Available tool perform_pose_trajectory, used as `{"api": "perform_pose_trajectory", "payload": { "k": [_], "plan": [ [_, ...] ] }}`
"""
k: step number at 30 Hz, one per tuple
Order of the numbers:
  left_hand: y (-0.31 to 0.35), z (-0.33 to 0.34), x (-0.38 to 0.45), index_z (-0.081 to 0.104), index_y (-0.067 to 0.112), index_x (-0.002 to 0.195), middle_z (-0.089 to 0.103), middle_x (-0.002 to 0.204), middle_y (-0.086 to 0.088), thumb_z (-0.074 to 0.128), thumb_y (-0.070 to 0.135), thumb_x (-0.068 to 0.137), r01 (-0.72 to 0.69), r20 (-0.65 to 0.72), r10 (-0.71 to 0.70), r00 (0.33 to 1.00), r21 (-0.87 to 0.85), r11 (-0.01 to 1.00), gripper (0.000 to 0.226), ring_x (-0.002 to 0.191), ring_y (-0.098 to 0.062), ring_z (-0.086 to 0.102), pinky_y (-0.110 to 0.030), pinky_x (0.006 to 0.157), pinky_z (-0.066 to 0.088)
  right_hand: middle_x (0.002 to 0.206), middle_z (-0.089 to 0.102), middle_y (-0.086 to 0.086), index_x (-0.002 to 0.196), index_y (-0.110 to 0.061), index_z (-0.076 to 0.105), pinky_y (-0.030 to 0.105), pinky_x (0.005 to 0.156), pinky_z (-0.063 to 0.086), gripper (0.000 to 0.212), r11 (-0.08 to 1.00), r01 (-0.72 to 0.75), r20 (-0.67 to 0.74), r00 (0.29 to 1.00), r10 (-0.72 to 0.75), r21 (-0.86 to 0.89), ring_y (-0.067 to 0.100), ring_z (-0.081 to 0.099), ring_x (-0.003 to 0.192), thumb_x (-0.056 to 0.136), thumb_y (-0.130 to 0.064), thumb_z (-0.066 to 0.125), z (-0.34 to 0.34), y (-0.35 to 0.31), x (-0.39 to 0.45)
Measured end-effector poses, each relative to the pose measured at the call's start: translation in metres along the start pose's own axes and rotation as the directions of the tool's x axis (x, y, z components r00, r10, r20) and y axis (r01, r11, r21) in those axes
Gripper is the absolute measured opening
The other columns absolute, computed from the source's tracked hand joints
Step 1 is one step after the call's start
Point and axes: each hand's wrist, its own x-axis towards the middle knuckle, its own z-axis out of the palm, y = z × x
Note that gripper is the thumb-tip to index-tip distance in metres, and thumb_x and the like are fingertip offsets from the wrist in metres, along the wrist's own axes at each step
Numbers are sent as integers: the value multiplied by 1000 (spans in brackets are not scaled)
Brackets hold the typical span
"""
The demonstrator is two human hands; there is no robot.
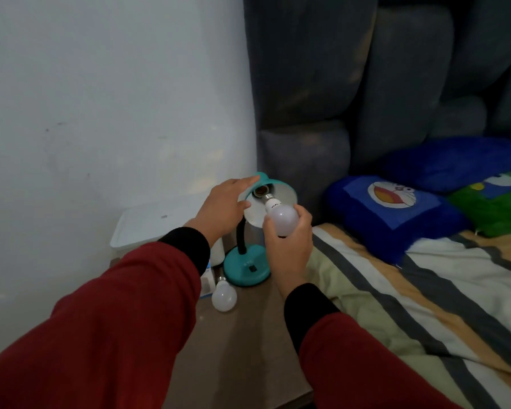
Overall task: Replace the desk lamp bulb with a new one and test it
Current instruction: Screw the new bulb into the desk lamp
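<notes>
The person's left hand is reaching forward from a red sleeve with a black cuff and is grasping the teal lamp shade. The fingers are lying over the shade's top and the thumb is pressing at its rim, so the white inside is facing the viewer. The right hand is gripping a white bulb from underneath, fingers and thumb curling round its globe. The bulb's metal screw cap is pointing up and left at the brown socket inside the shade, stopping just short of it. Both are hanging above the round teal lamp base, which is carrying a small dark switch and a black gooseneck. The held bulb is looking frosted and unlit; small dark print is showing on its white collar, too small to read. A second white bulb is lying on its side just left of the lamp base on a brown nightstand. Right of the lamp base, a blue cushion showing a cartoon cat face is resting on a bed.
</notes>
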Motion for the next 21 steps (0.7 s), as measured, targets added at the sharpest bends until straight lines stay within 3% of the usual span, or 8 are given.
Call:
{"api": "perform_pose_trajectory", "payload": {
  "k": [4,7,10,14,18,21],
  "plan": [
    [1,6,10,48,21,136,50,142,-6,53,-1,91,-18,0,18,1000,-35,999,51,128,-20,49,-15,105,29,123,53,9,126,-14,47,30,86,46,59,1000,-13,-10,1000,12,-21,22,54,105,76,-31,74,10,6,16],
    [-5,9,16,50,24,135,55,137,-6,52,1,92,-15,-4,15,1000,-4,1000,48,123,-19,55,-8,96,29,126,50,11,125,-10,48,34,94,44,61,998,-21,8,1000,21,-60,27,52,113,75,-32,75,19,9,26],
    [-7,9,20,52,26,133,59,132,-7,52,2,92,-9,-19,10,1000,26,1000,47,116,-19,59,2,88,24,129,48,11,130,-14,44,28,91,43,63,999,-30,33,999,31,-33,27,52,116,77,-31,74,25,10,32],
    [-9,9,20,55,26,130,60,131,-6,53,-1,91,-4,-16,4,1000,3,1000,48,105,-16,64,4,87,24,129,45,12,132,-26,45,22,83,35,55,999,-40,95,995,43,-32,25,49,114,82,-34,68,32,9,36],
    [-10,8,21,55,22,130,59,132,-8,52,-3,91,-14,-15,14,1000,-6,1000,47,99,-11,62,9,84,26,132,44,11,134,-23,44,24,91,37,64,998,-42,118,992,46,-35,24,47,119,78,-30,73,35,10,39],
    [-11,8,21,55,21,130,58,133,-10,53,-3,91,-18,-11,18,1000,-2,1000,46,107,-18,63,4,88,25,131,45,11,134,-20,43,23,93,38,64,999,-49,126,991,49,-8,24,49,118,77,-19,71,38,11,39]
  ]
}}
